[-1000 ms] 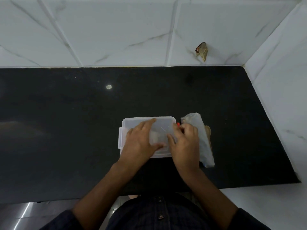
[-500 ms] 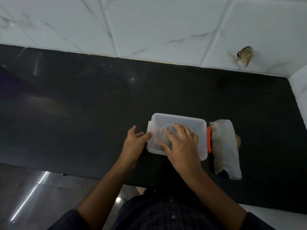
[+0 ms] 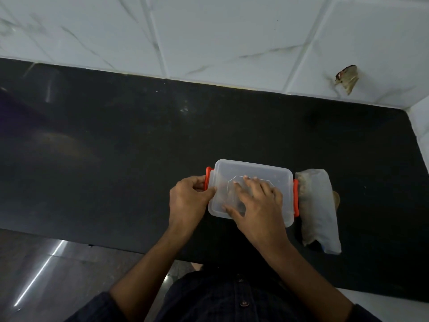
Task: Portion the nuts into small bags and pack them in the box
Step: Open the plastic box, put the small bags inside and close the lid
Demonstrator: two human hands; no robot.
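Observation:
A clear plastic box [image 3: 271,175] with its lid on and orange side clips sits on the black counter [image 3: 116,159]. My right hand [image 3: 257,201] lies flat on the lid with fingers spread. My left hand [image 3: 188,198] grips the left orange clip [image 3: 208,174], thumb against the box's side. A plastic bag of nuts [image 3: 318,210] lies just right of the box, touching its right clip [image 3: 295,196]. Small brownish contents show faintly through the lid.
A white marble-tiled wall [image 3: 209,38] runs behind the counter, with a chipped hole [image 3: 347,77] at the right. A white wall [image 3: 422,126] bounds the counter's right end. Something tan [image 3: 336,198] peeks out from behind the bag.
My left hand slid off the lid to the box's left side and now grips the left clip. My right hand moved from the right clip onto the lid. The view shifted left.

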